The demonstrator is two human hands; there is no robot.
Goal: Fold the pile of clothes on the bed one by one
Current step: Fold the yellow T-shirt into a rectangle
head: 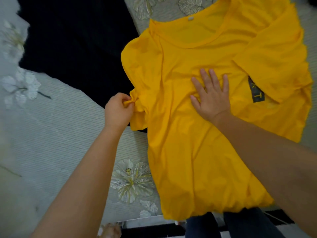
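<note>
Both forearms come in from the bottom edge, bare. Left hand (118,109) pinches the bunched left sleeve (137,107) of the yellow T-shirt (188,143), thumb and fingers curled tight on the fabric at the shirt's edge. Right hand (210,95) lies flat, palm down, on the chest of the shirt, fingers straight and slightly spread, pressing the cloth.

Shirt is spread on the bed (60,134), neckline (202,43) away from the person, hem hanging over the near bed edge. Right side is folded in over the front, partly covering a dark printed patch (256,91) with letters; only a "T" reads clearly. Small pale tag (190,18) sits inside the collar.

Bed cover is pale grey-green with white flower prints (132,179). Black garment (77,43) lies on the bed to the upper left, just beside the shirt, its edge running under the pinched sleeve. Dark trouser legs (223,225) show below the hem
</note>
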